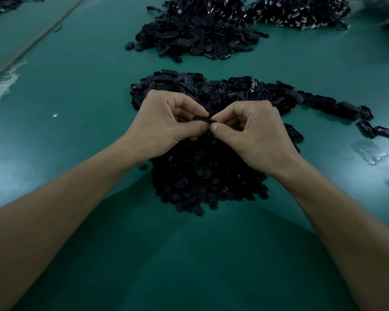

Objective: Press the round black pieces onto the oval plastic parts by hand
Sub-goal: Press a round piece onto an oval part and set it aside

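Note:
My left hand (166, 122) and my right hand (252, 131) meet at the middle of the green table, thumbs and fingertips pinching one small oval black part (203, 118) between them. Most of that part is hidden by my fingers, so I cannot tell whether a round piece sits on it. Under my hands lies a heap of round black pieces (202, 176). Just beyond my hands spreads a pile of oval plastic parts (211, 90), trailing off to the right.
A bigger pile of black oval parts (195, 41) lies farther back, with a heap of parts with metal pins (301, 12) at the back right. Clear plastic scraps (368, 151) lie at the right. A seam in the green table (54, 90) runs diagonally at the left.

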A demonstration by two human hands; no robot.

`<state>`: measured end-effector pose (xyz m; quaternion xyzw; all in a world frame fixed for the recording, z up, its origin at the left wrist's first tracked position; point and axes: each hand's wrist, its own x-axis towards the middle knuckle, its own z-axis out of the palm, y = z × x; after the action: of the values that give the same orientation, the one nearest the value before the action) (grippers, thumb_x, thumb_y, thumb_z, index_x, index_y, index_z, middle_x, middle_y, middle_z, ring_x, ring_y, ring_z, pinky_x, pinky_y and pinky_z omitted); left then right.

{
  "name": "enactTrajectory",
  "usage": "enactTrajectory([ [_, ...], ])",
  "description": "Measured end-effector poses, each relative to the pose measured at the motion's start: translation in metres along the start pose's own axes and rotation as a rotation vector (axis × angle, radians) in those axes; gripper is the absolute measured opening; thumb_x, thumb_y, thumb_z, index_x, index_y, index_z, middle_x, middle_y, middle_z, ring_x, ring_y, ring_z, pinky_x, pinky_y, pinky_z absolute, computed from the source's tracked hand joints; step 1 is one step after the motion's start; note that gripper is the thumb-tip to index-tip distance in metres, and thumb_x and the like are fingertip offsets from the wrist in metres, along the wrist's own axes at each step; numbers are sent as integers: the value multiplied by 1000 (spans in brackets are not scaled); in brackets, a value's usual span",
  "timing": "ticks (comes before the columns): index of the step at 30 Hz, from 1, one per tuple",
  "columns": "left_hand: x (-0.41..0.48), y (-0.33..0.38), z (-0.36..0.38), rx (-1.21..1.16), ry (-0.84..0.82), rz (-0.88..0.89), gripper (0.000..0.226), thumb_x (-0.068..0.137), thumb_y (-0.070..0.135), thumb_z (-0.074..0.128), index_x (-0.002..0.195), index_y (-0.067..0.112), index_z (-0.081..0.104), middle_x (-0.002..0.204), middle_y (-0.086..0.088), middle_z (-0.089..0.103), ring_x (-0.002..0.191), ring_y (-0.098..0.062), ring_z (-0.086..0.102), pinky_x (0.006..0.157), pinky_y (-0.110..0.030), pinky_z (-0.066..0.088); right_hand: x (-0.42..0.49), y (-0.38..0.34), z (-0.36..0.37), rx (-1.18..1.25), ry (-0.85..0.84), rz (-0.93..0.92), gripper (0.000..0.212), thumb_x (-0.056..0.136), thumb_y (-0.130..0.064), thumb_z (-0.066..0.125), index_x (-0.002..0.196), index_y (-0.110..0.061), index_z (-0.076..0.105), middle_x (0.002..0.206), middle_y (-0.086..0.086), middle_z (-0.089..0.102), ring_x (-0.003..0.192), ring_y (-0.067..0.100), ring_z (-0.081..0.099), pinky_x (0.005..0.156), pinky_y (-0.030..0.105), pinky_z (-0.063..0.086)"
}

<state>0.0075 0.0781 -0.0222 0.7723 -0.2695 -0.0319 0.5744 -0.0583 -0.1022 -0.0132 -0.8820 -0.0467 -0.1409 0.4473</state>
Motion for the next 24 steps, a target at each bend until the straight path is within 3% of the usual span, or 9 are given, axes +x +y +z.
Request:
enactTrajectory([
  [4,6,-10,-8,49,139,15,18,82,7,81,89,22,74,74,0,75,64,-14,73,66,-28,60,10,-2,6,-59,28,-4,19,97,-20,65,113,-21,74,87,-22,67,76,-10,62,72,3,45],
  [6,10,-19,-16,109,279,-11,21,84,9,79,89,29,73,75,4,75,65,-14,74,69,-28,60,23,-1,10,-151,30,-12,26,100,-20,58,124,-17,69,99,-13,67,78,-8,59,76,-1,43],
  [8,13,-30,-25,137,400,-56,20,86,11,77,92,30,72,77,6,75,66,-13,74,73,-29,61,42,3,11,-250,41,-6,28,102,-13,50,123,-14,69,110,-3,70,69,-1,63,74,2,45],
  [10,15,-38,-33,166,480,-84,17,88,13,75,98,26,73,80,8,74,66,-10,73,77,-31,62,65,7,12,-347,62,4,32,101,-8,44,120,-13,70,118,2,70,82,8,70,81,13,51],
  [12,16,-43,-37,200,511,-89,21,89,13,74,108,20,74,83,11,72,66,-4,72,76,-27,62,90,12,15,-425,47,16,35,101,-5,42,122,-15,69,125,4,67,109,18,65,97,31,52],
  [14,17,-46,-37,205,521,-95,26,90,13,73,115,17,73,86,12,72,67,-3,72,77,-25,61,112,16,20,-495,-17,22,39,100,-4,42,125,-20,67,130,8,64,114,25,60,99,40,51],
  [20,21,-54,-41,189,513,-159,38,89,10,73,127,12,68,97,16,69,70,-1,72,75,-17,59,151,27,30,-669,-152,53,39,99,-10,46,125,-31,67,143,10,54,132,33,45,108,46,42],
  [24,20,-54,-42,169,506,-163,36,85,10,75,121,15,72,88,9,74,74,-3,73,80,-22,60,158,26,34,-702,-210,73,36,97,-13,51,126,-28,66,136,9,59,126,34,50,102,44,45],
])
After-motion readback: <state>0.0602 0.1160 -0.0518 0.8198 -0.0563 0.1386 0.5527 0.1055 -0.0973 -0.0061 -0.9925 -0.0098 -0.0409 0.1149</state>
